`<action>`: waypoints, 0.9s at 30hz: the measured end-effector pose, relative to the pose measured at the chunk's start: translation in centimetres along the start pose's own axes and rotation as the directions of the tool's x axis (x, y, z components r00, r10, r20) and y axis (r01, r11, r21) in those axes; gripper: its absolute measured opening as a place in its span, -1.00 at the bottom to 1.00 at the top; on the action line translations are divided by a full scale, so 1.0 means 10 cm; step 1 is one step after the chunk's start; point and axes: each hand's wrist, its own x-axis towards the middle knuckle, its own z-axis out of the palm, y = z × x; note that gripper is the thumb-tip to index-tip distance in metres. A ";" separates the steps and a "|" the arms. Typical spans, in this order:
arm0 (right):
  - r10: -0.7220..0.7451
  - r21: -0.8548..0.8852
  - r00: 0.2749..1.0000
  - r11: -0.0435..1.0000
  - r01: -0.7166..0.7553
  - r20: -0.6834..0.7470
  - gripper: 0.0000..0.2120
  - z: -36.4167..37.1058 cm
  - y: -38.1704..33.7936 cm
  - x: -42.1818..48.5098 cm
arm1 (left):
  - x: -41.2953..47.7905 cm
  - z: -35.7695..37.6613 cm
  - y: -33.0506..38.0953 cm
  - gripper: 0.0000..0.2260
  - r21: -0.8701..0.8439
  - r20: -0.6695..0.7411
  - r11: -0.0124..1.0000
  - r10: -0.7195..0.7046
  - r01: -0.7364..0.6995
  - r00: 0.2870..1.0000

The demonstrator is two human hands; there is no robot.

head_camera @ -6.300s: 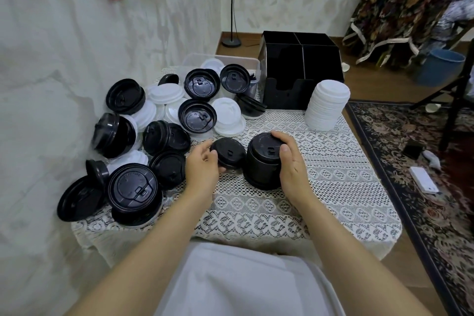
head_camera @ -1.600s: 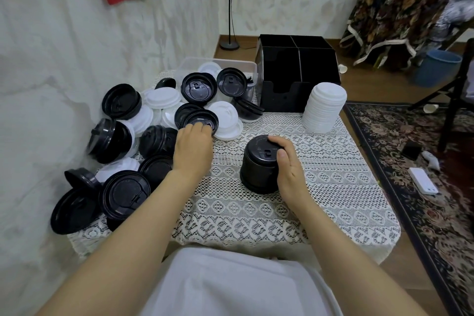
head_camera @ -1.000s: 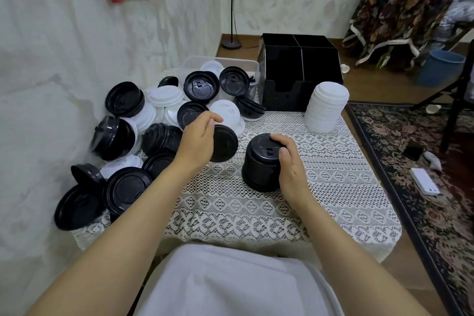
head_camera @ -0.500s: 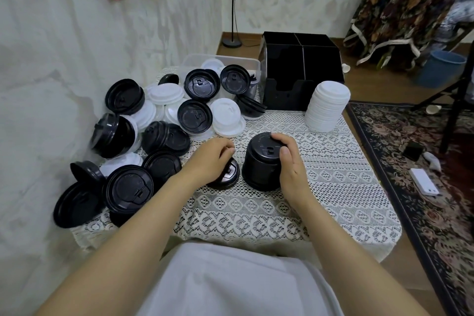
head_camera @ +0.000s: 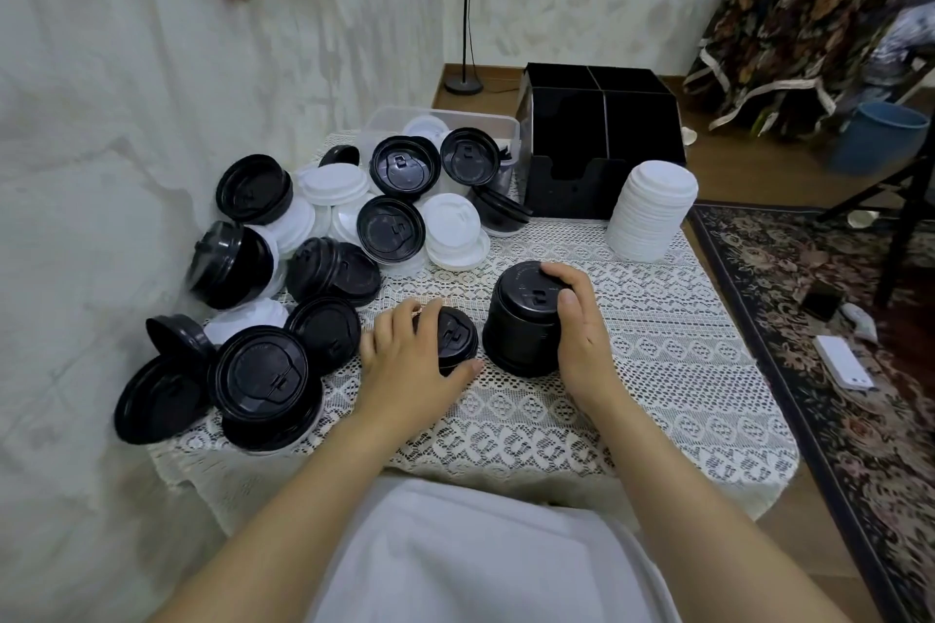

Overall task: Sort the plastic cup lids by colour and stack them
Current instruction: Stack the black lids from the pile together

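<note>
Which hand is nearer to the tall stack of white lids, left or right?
Right. The right hand grips the black stack, in front of the white stack; the left hand holds a loose black lid farther to the left.

black divided box (head_camera: pixel 604 137) at back of lace cloth (head_camera: pixel 657 369), blue bucket (head_camera: pixel 883 137) far rt.

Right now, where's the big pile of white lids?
In the head view, the white lid stack stands far right on the table, beside the black organiser.
</note>
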 end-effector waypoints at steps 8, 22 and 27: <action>0.017 0.018 1.000 1.000 -0.017 -0.003 -0.73 -0.01 -0.02 -0.01 | 0.04 -0.10 -0.05 -0.30 -0.239 0.092 0.968 0.104 -0.080 0.990; 0.013 0.018 1.000 1.000 -0.013 0.006 -0.73 0.01 -0.04 -0.01 | 0.02 -0.12 -0.09 -0.18 -0.453 -0.011 0.889 0.060 -0.059 0.998; 0.012 0.018 1.000 1.000 -0.013 0.010 -0.73 0.00 -0.06 -0.02 | 0.03 -0.22 -0.08 -0.29 -0.484 -0.180 0.861 0.079 -0.158 0.980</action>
